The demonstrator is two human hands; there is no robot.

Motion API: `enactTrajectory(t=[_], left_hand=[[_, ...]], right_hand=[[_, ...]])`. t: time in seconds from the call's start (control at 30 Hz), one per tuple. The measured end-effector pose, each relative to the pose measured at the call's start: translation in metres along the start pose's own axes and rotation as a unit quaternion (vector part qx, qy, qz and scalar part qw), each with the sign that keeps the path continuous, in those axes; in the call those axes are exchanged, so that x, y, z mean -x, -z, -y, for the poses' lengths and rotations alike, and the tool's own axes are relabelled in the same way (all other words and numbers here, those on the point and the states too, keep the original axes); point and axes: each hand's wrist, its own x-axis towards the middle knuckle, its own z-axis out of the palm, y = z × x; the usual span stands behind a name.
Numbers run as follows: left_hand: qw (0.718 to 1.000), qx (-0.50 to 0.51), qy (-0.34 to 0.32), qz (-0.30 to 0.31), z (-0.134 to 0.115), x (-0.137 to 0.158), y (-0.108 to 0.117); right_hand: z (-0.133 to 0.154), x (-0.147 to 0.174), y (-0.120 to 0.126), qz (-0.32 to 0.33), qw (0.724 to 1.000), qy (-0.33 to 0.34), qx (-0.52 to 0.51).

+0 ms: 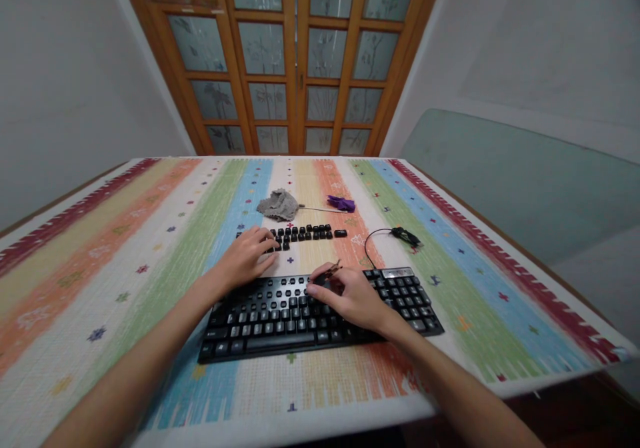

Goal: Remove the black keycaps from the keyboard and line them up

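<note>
Forearms (143, 361) cross the near edge of the cloth-covered tabletop (165, 261). The keyboard (280, 343) lies toward that edge, its upper rows apparently missing caps. The right hand (360, 296) pinches a small dark item (324, 277) over those rows; a slip could scrape or dislodge neighbouring keys. The left hand (247, 256) is half-open at the loose keycaps (309, 236), grip indeterminable; careless contact could scatter them.

Blk kbd (280, 328) lies flat, numpad (406, 301) on R; upper L rows show small bare stems, lower rows w/ caps on. Loose blk keycaps (309, 237) just beyond, upright in approx 2 rows, wider cap (341, 233) at R end. Small dark item (323, 278) held over kbd, ID unclear.
</note>
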Motion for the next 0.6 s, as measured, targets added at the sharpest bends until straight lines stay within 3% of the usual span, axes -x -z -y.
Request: enactTrajectory(t=[0.3,0.5,0.6], left_hand=[[0.991,0.106,-0.011,0.076,-0.038,0.027,0.009],[0.992,0.111,-0.003,0.067,-0.047,0.032,0.002],[0.991,0.115,0.001,0.065,-0.047,0.035,0.0]], right_hand=[[-0.004,0.0,-0.012,0.037,0.999,0.021,0.001],[-0.005,-0.001,-0.023,0.008,0.999,0.031,0.026],[-0.004,-0.003,-0.027,0.024,0.998,0.041,0.041]])
